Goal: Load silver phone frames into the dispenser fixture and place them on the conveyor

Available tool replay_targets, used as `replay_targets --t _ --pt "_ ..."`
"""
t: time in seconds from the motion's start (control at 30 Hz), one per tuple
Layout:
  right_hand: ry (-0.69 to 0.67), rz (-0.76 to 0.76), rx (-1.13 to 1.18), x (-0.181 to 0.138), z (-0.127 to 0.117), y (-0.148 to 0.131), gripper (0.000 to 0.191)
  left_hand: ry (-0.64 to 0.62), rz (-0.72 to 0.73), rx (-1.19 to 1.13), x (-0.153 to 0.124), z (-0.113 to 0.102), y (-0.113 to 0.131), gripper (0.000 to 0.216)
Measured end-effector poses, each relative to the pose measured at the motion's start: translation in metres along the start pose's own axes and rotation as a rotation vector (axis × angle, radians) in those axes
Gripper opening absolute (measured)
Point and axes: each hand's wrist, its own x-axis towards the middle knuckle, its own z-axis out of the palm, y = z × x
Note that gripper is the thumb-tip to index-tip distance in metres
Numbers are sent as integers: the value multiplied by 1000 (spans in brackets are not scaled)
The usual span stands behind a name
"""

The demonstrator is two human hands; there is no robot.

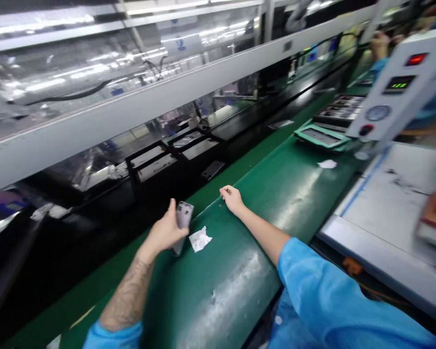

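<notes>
My left hand (167,231) has the grey phone-like part (184,214) clasped, tilted over the green surface (232,281) near crumpled paper (200,239); my right hand (231,198) curls, around anything or not I cannot tell; a slackening thumb could let the part slip

Grey phone (184,215), approx. upright, in L grip (167,230)
</notes>
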Motion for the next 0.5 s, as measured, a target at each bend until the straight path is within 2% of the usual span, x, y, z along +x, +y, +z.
replay_targets --t 0.07,0.13,0.17,0.23,0.33,0.43,0.5 --pt "113 22 27 -13 -30 5 38 -79 98 -12 -4 24 74 114" --pt "177 28 38 -37 -64 9 37 -85 163 49 -8 45 127 108" --pt "186 25 28 -52 -79 11 36 -63 179 77 -8 53 144 102" --pt "156 -2 -70 -87 -105 9 38 4 190 78 -6 63 163 91" --pt "26 -50 -380 -133 -124 -4 63 109 207 -111 -2 71 156 83" --pt "-92 -40 -680 -158 -121 -23 96 237 160 -305 -4 79 123 72" --pt "-128 -17 -837 -163 -113 -37 101 274 86 -335 -7 85 97 61"
